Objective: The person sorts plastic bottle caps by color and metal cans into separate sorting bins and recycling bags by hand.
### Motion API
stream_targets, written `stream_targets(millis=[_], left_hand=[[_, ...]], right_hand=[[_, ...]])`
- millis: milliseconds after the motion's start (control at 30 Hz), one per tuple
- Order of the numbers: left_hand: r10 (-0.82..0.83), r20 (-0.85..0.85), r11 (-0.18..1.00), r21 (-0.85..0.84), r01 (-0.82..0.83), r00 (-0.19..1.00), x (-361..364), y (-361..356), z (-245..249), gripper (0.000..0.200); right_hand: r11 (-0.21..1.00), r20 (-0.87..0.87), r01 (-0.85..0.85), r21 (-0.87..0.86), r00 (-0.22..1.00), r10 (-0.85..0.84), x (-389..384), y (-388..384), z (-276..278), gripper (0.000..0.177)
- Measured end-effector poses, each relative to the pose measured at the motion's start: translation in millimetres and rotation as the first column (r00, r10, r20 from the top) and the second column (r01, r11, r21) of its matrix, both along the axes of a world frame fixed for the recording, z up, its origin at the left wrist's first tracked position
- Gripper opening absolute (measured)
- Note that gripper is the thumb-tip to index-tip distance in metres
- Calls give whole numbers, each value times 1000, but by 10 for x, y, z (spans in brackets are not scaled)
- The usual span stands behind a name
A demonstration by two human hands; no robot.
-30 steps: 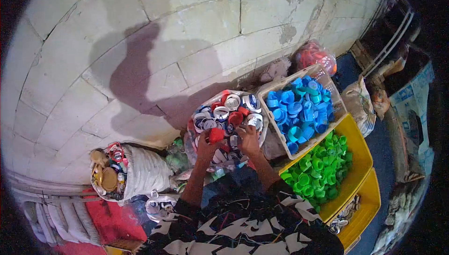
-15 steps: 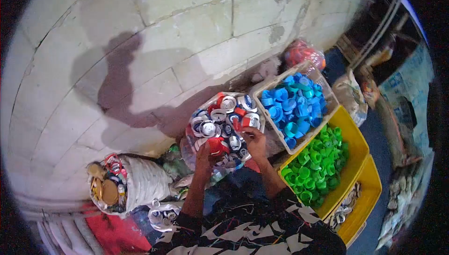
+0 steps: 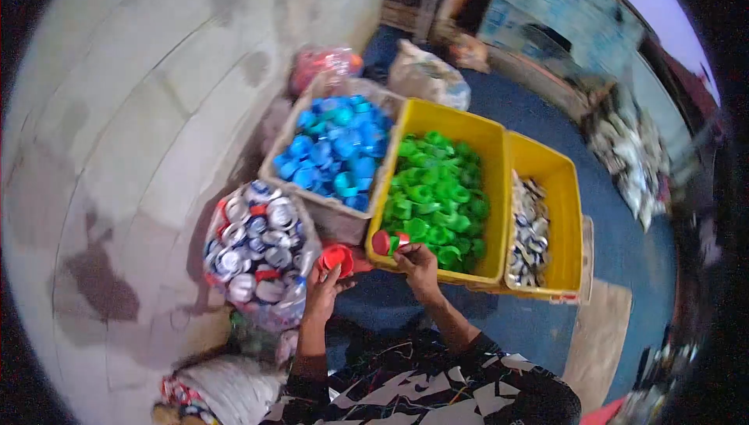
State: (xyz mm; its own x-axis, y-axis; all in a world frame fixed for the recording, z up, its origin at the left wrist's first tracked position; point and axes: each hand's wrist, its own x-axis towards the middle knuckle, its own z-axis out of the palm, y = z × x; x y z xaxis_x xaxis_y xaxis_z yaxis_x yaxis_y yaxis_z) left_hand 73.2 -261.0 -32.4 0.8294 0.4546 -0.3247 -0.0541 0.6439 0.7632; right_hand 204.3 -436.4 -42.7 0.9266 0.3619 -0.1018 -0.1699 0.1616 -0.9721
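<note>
My left hand holds red caps between the bag of mixed caps and the yellow crate. My right hand pinches a red cap and a small green piece over the front left edge of the yellow crate. Green caps fill much of that crate. Left of it, blue caps lie in a pale crate. White, dark and red caps fill a clear bag near my left hand.
A second yellow crate at the right holds pale and dark caps. Behind stand a white sack and a red-filled bag. Another sack lies front left, beside the wall.
The view has swung right, so the crates appear further left. Both hands have moved from over the mixed caps toward the yellow crate, with red caps in them.
</note>
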Motion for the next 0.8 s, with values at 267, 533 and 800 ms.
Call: stream_targets(millis=[267,533,800], left_hand=[[-434,7,899,75,432,901,918,-1489,-2,38],[-628,-43,778,-8,628,777,1978,-3970,-63,38],[-798,-149,596,-56,801,583,2832,-5752,-95,36]], right_hand=[[966,137,251,-59,961,-241,166,-1694,-27,14],[739,551,579,-345,762,-340,370,-4295,-40,12],[247,642,862,-443,497,-583,330,-6124,9,12]])
